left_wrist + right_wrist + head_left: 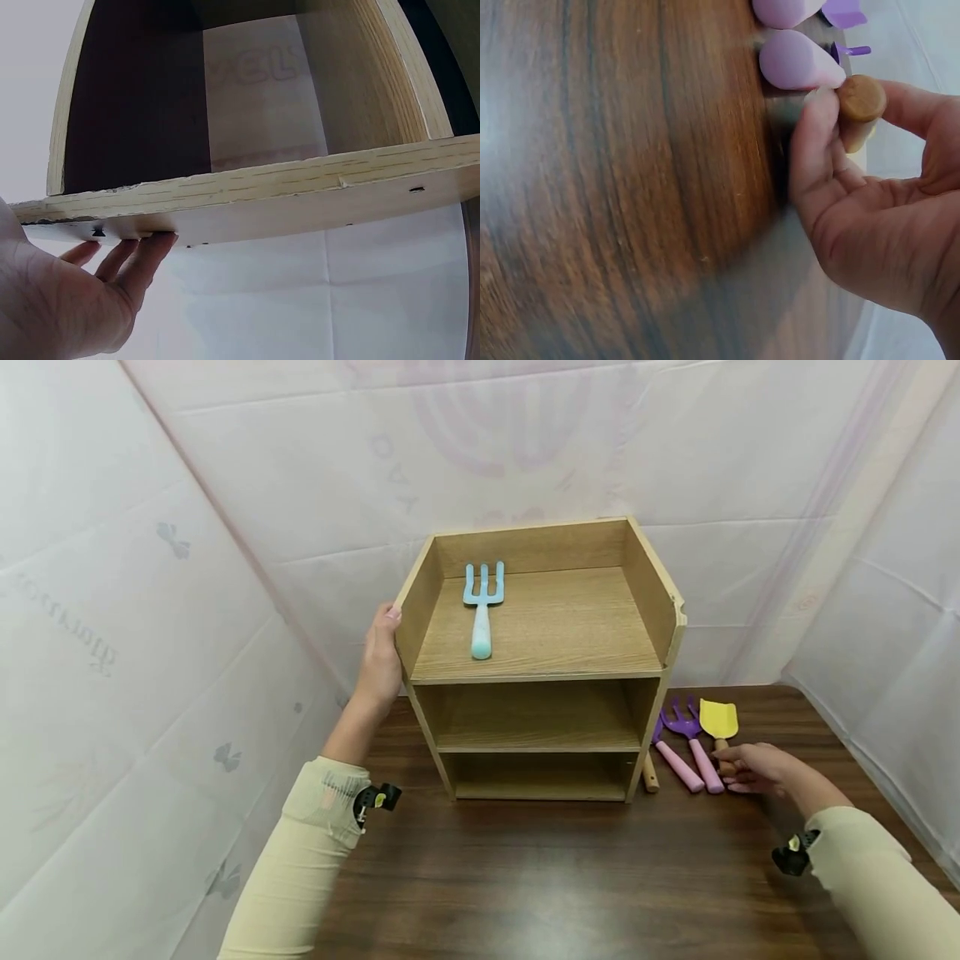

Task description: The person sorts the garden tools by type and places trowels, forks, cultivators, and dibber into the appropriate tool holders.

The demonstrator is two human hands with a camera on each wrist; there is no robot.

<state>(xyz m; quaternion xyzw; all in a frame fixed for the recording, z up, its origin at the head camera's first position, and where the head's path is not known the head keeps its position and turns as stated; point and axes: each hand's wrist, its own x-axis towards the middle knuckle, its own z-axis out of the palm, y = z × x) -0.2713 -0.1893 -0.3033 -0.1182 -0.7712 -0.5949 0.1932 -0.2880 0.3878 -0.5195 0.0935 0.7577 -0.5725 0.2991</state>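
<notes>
Sheeting (517, 435), white with faint printed marks, fills the top and both sides of the head view. Below it, a dark wood-grain tabletop (555, 877) spreads across the bottom of the frame. At its centre stands a light wooden shelf unit (555, 627), its walled top level above two shelf openings.

Pale-yellow sleeves (296, 860) cover my forearms, entering from the lower left and lower right. My left hand (381, 660), left of centre, holds the unit's side panel near the top, thumb at the front edge; the left wrist view shows my fingers resting along the outer face. My right hand (761, 766), at the right of the frame, pinches the wooden handle of a yellow shovel (719, 720) between the fingertips, and that shovel lies at the right, blade pointing up the frame.

On the unit's top level, left of the middle, a light blue hand fork (482, 610) lies with prongs toward the back. Just left of the shovel is a purple hand fork (703, 762) with a pink handle; beside it a second pink-handled tool (680, 767) runs partly behind the unit. A short wooden handle (650, 774) pokes out at the unit's lower right. Smallest are the black wrist devices (377, 798) strapped at my cuffs.
</notes>
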